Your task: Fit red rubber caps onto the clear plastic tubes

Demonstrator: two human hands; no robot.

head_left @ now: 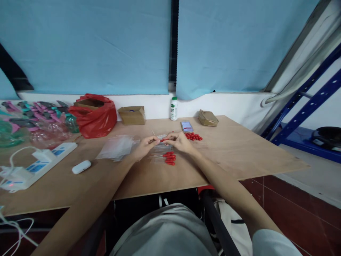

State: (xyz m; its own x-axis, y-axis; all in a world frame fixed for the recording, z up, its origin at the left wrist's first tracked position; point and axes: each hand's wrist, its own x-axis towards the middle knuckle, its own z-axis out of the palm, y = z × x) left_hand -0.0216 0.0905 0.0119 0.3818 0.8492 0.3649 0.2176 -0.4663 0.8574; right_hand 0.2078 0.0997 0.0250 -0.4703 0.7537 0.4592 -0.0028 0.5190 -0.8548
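My left hand [146,146] and my right hand [179,141] meet above the table with fingers pinched together. Between their fingertips is a dropper with a red rubber bulb [162,140]; its thin tube is mostly hidden. Just below the hands lie several finished-looking droppers [170,158], red bulbs to the right and clear tubes to the left. A row of clear tubes [166,147] lies beneath my fingers. Beyond my right hand sits a cluster of loose red bulbs [196,136]. Clear plastic bags [115,147] lie flat near my left hand.
A phone [187,126], a white bottle [174,109], a cardboard box [132,115] and a brown package [208,118] stand along the back. At left are a red plastic bag [93,115], spray bottles [49,124], a power strip [39,164] and a white earbud case [81,167].
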